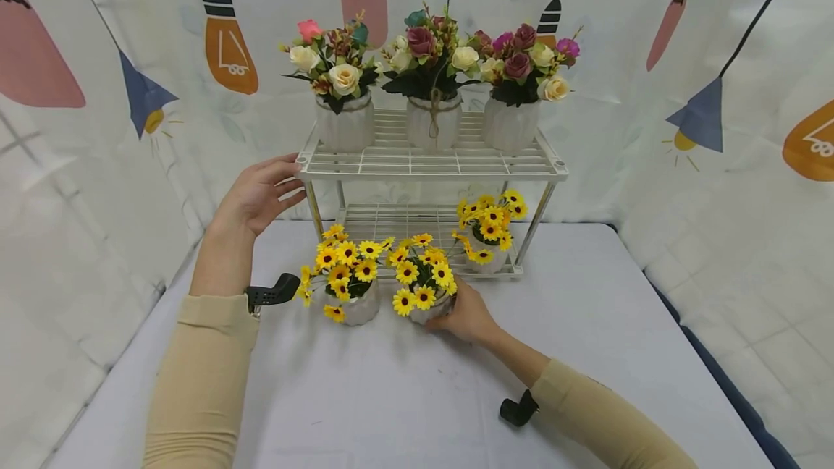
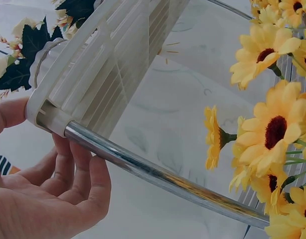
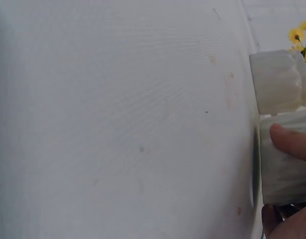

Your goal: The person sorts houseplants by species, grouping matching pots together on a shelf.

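A white two-tier rack (image 1: pixel 417 168) with metal posts stands on the table. My left hand (image 1: pixel 257 194) holds its upper left corner; in the left wrist view the fingers (image 2: pixel 80 164) lie beneath the upper shelf beside the chrome post (image 2: pixel 163 177). In front of the rack, my right hand (image 1: pixel 465 313) grips a white pot (image 1: pixel 431 308) of yellow daisies (image 1: pixel 423 273). The right wrist view shows the thumb and fingers either side of this pot (image 3: pixel 287 172). A second daisy pot (image 1: pixel 355 306) stands just left of it, on the table before the rack.
A third daisy pot (image 1: pixel 485 255) sits on the lower shelf's right end. Three white pots of mixed roses, at left (image 1: pixel 345 121), middle (image 1: pixel 423 125) and right (image 1: pixel 511 125), line the upper shelf. A patterned curtain (image 1: pixel 625 42) hangs behind the white table (image 1: pixel 404 396).
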A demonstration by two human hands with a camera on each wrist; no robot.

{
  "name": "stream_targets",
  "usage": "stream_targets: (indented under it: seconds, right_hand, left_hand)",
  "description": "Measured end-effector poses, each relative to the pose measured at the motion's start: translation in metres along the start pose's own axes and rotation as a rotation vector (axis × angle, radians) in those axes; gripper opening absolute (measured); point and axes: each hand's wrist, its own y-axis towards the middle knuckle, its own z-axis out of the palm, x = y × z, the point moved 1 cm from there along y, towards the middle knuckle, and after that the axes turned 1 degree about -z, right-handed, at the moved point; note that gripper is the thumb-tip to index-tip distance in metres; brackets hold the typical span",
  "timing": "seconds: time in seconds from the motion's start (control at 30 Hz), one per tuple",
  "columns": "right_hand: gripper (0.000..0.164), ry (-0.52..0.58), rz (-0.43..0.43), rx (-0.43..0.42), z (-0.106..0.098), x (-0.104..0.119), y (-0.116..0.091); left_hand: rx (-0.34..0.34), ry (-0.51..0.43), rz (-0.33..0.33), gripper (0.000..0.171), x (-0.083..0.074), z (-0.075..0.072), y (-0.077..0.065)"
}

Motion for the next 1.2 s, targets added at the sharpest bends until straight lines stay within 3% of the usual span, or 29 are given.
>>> stream_targets:
  seconds: [0.23,0.5,0.63,0.83,1.2]
  right_hand:
    - [0.094,0.018,-0.03,-0.021,-0.012,0.004,-0.004]
    - [0.103,0.156,-0.051,-0.07,-0.027,0.011,0.007]
    - [0.11,0.186,-0.024,-0.146,-0.027,0.014,0.017]
    - [0.095,0.117,0.037,-0.25,-0.016,0.015,0.032]
    - [0.091,0.17,0.201,-0.389,0.008,0.021,0.061]
  left_hand:
    - [-0.003,0.007,0.0,0.071,-0.001,0.001,0.002]
    - [-0.014,0.039,-0.001,0.071,-0.001,0.003,0.004]
    - [-0.014,0.02,-0.005,0.07,-0.001,0.003,0.004]
    - [-0.001,0.003,-0.008,0.071,0.0,0.003,0.003]
    - [-0.023,0.03,-0.004,0.071,0.0,0.001,0.002]
